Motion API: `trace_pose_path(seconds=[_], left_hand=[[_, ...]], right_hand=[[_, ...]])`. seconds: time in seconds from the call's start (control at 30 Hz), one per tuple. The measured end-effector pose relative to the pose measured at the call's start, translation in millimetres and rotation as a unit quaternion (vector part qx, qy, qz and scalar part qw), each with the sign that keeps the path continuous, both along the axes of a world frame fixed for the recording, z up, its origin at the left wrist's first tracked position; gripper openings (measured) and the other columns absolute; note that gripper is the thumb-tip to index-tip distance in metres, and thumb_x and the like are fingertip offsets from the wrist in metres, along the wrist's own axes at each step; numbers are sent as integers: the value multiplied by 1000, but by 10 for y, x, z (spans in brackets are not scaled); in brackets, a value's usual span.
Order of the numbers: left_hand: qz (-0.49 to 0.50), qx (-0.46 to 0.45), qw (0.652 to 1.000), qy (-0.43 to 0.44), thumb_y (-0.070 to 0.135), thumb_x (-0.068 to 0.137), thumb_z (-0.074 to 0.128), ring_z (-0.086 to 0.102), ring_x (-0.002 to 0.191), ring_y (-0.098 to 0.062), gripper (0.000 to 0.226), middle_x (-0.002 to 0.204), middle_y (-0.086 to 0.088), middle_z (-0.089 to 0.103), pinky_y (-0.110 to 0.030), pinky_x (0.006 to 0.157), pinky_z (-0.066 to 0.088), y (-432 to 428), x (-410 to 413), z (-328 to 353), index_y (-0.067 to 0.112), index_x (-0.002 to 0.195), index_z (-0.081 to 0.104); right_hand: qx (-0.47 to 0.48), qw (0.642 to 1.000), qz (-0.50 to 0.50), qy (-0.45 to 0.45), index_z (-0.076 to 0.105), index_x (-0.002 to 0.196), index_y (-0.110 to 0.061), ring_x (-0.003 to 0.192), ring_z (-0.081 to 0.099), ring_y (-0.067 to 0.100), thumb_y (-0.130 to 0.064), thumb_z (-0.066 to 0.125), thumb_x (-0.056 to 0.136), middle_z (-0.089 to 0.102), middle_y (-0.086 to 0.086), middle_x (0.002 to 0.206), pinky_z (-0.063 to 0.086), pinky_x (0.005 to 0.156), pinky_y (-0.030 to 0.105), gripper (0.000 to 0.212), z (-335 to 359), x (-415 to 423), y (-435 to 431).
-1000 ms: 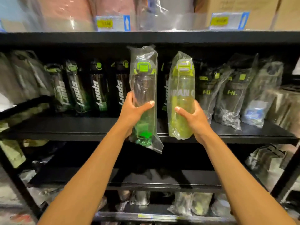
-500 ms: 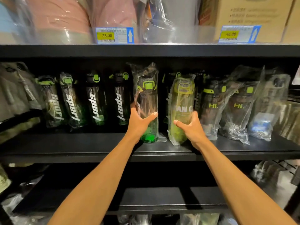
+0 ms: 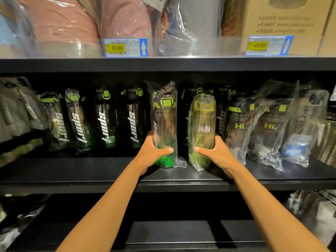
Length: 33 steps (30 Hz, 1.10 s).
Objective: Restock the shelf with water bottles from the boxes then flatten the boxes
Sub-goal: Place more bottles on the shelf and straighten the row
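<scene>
Right now, seen from the head camera, both bare arms reach forward to the middle shelf (image 3: 91, 171), a black board at about chest level. The left hand (image 3: 152, 151) is wrapped round the lower part of a clear bottle (image 3: 164, 122) with a green base and green lid, sealed in a plastic bag. The thumb lies across the front and the fingers go round behind. That bottle stands upright with its base on the board, and the loose end of its bag spreads out to the right. The right hand (image 3: 216, 153) grips a yellow-green bottle (image 3: 202, 124) low down in the same way, thumb in front. It is bagged too and stands just beside the clear one, with a narrow gap between them. The bottom corner of its bag touches the board, though I cannot tell whether the bottle itself sits flat. Behind and to the left stands a row of dark sport bottles (image 3: 105, 119) with white lettering and green lids. To the right, dark bottles marked "Hi." (image 3: 240, 124) lean in loose bags. On the shelf above sit pink bundles (image 3: 63, 24) in clear plastic and a cardboard box (image 3: 283, 20). Along its front edge are a price tag (image 3: 125, 47) reading 23.00 and a second tag (image 3: 269, 45) reading 46.00. A lower shelf (image 3: 172, 231) shows beneath the arms, its bagged goods too dim to make out.
</scene>
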<state>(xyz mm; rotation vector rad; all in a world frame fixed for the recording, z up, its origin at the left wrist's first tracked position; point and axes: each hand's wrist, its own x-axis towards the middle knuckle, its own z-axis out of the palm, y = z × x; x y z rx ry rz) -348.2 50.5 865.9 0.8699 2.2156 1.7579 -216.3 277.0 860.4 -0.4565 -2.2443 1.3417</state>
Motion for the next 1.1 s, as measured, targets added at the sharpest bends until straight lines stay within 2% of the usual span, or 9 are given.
trace_pose_path(seconds=[0.1, 0.27, 0.4, 0.53, 0.6, 0.7, 0.83, 1.0, 1.1], left_hand=[[-16, -30, 999, 13, 14, 83, 86, 60, 93, 2, 46, 110, 8, 62, -7, 66, 48, 12, -3, -27, 28, 105, 48], [-39, -53, 997, 29, 9, 88, 81, 54, 85, 5, 44, 100, 12, 57, 1, 59, 42, -3, 125, 40, 33, 94, 44], [-32, -71, 996, 46, 13, 85, 85, 58, 94, 5, 50, 106, 15, 58, -14, 88, 52, -19, 7, -61, 37, 104, 45], [-11, -108, 993, 46, 48, 65, 95, 66, 110, -8, 79, 118, 10, 67, -35, 101, 53, -10, -104, -116, 29, 128, 51], [-10, -120, 992, 47, 45, 69, 94, 64, 105, -7, 72, 115, 9, 66, -35, 101, 52, 5, -97, -87, 26, 124, 52], [4, -127, 991, 46, 30, 79, 90, 64, 98, -10, 42, 103, 8, 66, -23, 82, 49, 8, -31, -23, 29, 101, 55], [13, -116, 992, 39, 27, 83, 87, 58, 89, -6, 43, 97, 9, 58, -19, 66, 42, 37, -1, -16, 27, 95, 46], [33, -84, 995, 35, 30, 80, 89, 61, 106, -16, 53, 108, 9, 59, -29, 89, 47, 31, 4, -21, 23, 110, 46], [48, -97, 994, 31, 34, 81, 88, 58, 110, -20, 60, 109, 9, 56, -32, 89, 45, 19, -22, -32, 21, 116, 41]], right_hand=[[2, 1000, -3, -14, 47, 118, -18, 97, 57, 3, -42, 85, 83, 57, -7, 114, 44, 70, 20, 57, -26, -13, 13], [27, 999, -23, -26, 43, 113, -16, 89, 53, 4, -44, 83, 85, 53, -5, 106, 40, 65, 19, 56, -22, -74, 6], [30, 998, -42, -42, 45, 114, -12, 105, 59, 23, -59, 83, 77, 57, 10, 119, 50, 82, 35, 71, -92, -173, 19], [15, 999, -39, -35, 50, 119, -14, 109, 62, 23, -69, 83, 69, 62, 6, 121, 54, 98, 47, 81, -122, -174, 15], [13, 999, -31, -40, 51, 121, -15, 107, 62, 20, -64, 83, 74, 61, 3, 120, 55, 95, 42, 75, -113, -161, 12], [10, 999, -27, -42, 50, 123, -15, 105, 61, 16, -55, 83, 80, 60, 2, 119, 54, 87, 36, 67, -108, -154, 16], [27, 997, -43, -54, 49, 124, -14, 107, 61, 21, -62, 82, 77, 60, 3, 118, 55, 95, 44, 74, -104, -151, 10], [39, 996, -58, -51, 48, 122, -13, 102, 58, 18, -57, 81, 81, 58, 0, 115, 52, 81, 37, 69, -80, -112, -54], [47, 995, -65, -53, 49, 120, -13, 96, 57, 15, -53, 81, 84, 57, 0, 113, 46, 72, 32, 63, -56, -117, -63]])
